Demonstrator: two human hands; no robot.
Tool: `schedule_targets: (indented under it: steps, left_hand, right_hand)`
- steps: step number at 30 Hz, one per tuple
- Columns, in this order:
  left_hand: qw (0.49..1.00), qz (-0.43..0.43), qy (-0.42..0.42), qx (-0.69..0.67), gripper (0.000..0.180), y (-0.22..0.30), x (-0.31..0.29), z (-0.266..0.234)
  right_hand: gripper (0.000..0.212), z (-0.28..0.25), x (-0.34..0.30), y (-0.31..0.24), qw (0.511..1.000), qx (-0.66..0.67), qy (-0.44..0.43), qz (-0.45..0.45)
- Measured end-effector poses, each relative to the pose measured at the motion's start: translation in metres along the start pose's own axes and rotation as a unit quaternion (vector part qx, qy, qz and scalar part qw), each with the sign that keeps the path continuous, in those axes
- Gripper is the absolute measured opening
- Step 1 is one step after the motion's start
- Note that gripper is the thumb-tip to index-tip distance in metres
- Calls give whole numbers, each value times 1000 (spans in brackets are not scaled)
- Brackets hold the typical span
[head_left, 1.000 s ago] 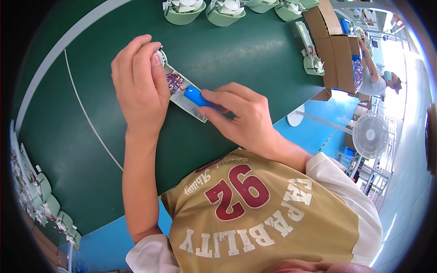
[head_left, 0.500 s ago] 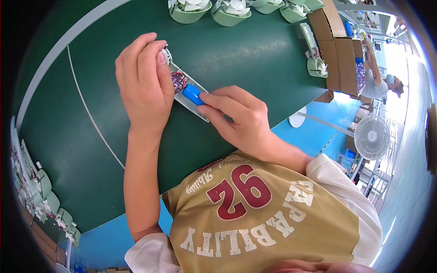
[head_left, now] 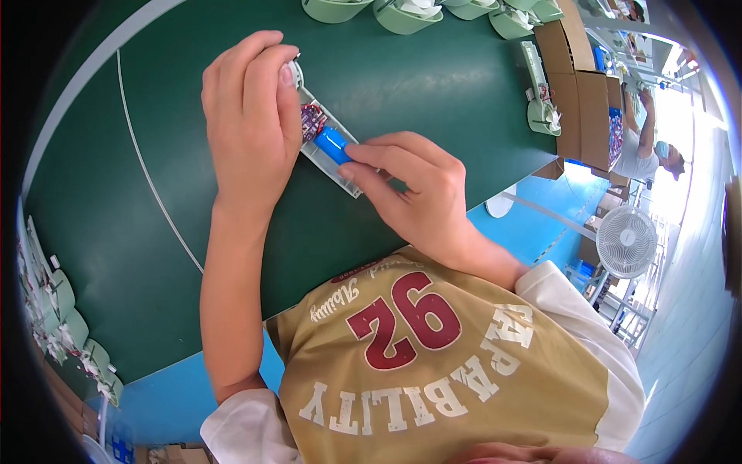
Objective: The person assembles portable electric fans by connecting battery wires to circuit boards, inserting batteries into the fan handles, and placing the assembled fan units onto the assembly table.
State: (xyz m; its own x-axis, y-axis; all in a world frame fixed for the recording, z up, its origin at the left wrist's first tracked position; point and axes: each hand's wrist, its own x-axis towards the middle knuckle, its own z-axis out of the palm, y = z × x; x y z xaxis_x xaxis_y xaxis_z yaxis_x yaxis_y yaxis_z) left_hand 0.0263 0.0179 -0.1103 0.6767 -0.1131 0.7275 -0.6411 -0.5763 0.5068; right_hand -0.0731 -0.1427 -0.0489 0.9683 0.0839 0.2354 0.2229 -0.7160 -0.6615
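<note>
A long pale green plastic housing [head_left: 325, 172] lies tilted between my hands over the green table. My left hand [head_left: 251, 116] is closed round its round upper end, which is partly hidden by the fingers. Inside the housing, next to my left hand, sits a small purple circuit board [head_left: 311, 121] with red wires. A blue cylindrical battery [head_left: 331, 144] lies in the channel just below the board. My right hand [head_left: 410, 182] pinches the battery's lower end between thumb and fingers, the thumb close to the housing's edge.
Several pale green housings with white fan blades [head_left: 410, 11] line the table's far edge. Another green fan unit [head_left: 541, 97] stands beside a cardboard box [head_left: 576, 97] at right. More green parts [head_left: 73, 329] lie far left. Beyond are a standing fan [head_left: 627, 241] and a masked person [head_left: 645, 151].
Relative to the view, both hands and the housing sit slightly higher and further right; the background has shifted too. The battery stays in the channel, my right fingers still on it.
</note>
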Motion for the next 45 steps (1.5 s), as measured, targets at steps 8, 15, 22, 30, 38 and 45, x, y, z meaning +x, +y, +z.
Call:
schedule_targets:
  steps: [8,15,22,30,38,45]
  left_hand:
    - [1000,0,3,-3,17,2,2,-5]
    - [1000,2,3,-4,16,0,0,-4]
    - [1000,9,6,-1,17,0,-1,-2]
    - [955,27,207,-213,22,-2,17,46]
    - [877,118,359,-296,21,-15,12,70]
    - [874,143,364,-287,21,-18,15,73]
  right_hand:
    - [16,6,-1,4,1000,7,3,-13]
    - [18,1,0,3,1000,-3,-3,-29]
    - [33,-4,3,-6,997,-37,-71,11]
    - [34,-11,19,-9,973,91,-118,178]
    - [28,-5,6,-3,988,57,-72,125]
    - [23,1,-1,7,999,-25,-32,-2]
